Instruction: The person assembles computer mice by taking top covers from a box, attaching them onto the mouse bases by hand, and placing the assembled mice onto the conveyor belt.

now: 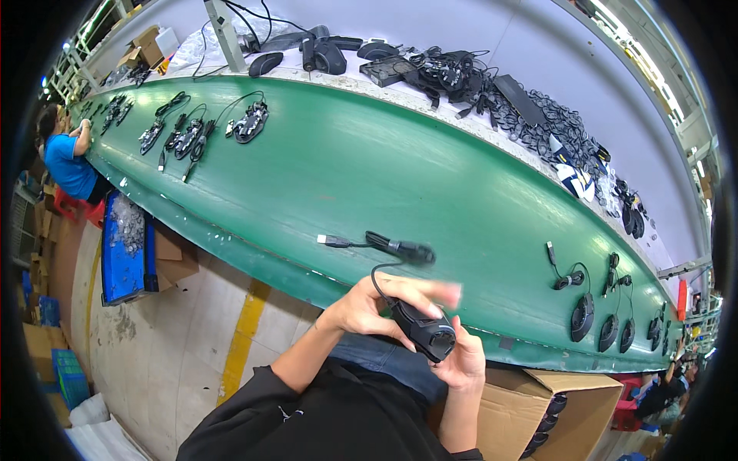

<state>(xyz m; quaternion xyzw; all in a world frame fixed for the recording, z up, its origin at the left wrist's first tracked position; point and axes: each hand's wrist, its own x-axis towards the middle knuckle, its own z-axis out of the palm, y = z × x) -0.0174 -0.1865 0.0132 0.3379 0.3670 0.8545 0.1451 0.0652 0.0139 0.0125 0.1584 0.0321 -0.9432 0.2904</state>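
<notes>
A black computer mouse [423, 332] is tilted between my two hands, just off the near edge of the green conveyor belt. My left hand [377, 303] grips it from the left, thumb along its lower side and fingers across the top; the fingertips are blurred. On its right side my right hand [463, 357] is closed against it, with part of the fingers hidden. From the mouse a cord runs up to a tied cable bundle [392, 246] lying on the belt, ending in a pale USB plug [332, 241].
Opened mouse assemblies with cords [250, 123] lie on the far left belt [346, 177]. Corded mice [582, 316] rest at the right. Parts and cables [461, 77] pile along the back ledge. An open cardboard box [507, 419] stands at lower right, a blue bin [123, 269] at left.
</notes>
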